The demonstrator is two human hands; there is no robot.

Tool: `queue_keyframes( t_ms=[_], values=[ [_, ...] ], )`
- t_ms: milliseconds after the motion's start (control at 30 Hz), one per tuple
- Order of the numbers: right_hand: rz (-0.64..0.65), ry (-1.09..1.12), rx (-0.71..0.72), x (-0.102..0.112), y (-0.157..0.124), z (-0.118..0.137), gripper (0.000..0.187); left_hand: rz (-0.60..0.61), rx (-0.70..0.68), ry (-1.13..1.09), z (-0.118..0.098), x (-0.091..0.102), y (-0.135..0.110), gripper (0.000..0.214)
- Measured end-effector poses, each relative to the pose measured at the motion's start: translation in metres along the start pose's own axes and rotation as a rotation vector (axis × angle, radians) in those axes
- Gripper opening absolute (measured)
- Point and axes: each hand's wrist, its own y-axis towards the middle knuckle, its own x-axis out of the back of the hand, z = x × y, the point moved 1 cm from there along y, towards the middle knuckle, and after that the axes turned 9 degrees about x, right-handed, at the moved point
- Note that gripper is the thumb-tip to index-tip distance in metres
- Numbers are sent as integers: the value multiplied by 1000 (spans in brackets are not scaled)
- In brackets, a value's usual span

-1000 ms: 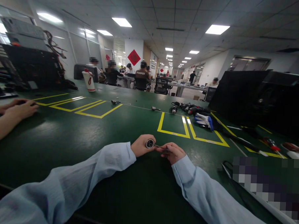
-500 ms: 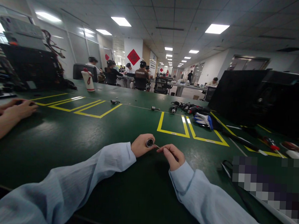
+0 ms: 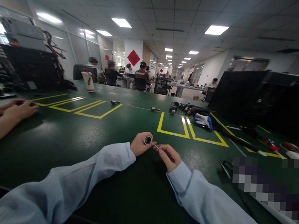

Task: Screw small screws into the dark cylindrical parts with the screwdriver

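My left hand (image 3: 137, 145) is closed around a round, hollow metal part (image 3: 147, 140), whose dark open end with a bright rim faces me. Between the fingertips of my right hand (image 3: 171, 158) I pinch a thin metal rod (image 3: 154, 145). Its tip reaches the side of the round part near my left fingertips; whether it goes into the part I cannot tell. Both hands are raised over the near middle of the green table (image 3: 126, 197).
Two small metal parts (image 3: 115, 102) (image 3: 154, 109) lie beyond the hands. To the right are cables (image 3: 183, 107), a blue-and-white glove (image 3: 203, 121) and a red-handled screwdriver (image 3: 270, 143). A co-worker's hands (image 3: 20, 110) rest at the left. A white cup (image 3: 88, 81) stands further back.
The round part has shifted slightly left and up in my left hand. My right hand has moved a little left with the rod, closer to the part.
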Motion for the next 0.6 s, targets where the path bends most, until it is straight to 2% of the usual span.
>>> queue_keyframes(
  t_ms=[100,267,433,600],
  values=[
    [17,-26,43,-1,-1,-2,18,-18,4,-30,0,0,0,24],
    [31,-48,38,1,-1,3,17,-8,2,0,0,1,0,27],
    [-31,-38,-12,6,1,10,18,2,0,42,-2,2,1,25],
    [-54,-13,-14,9,3,10,19,89,-22,73,-8,3,0,19]
  ],
)
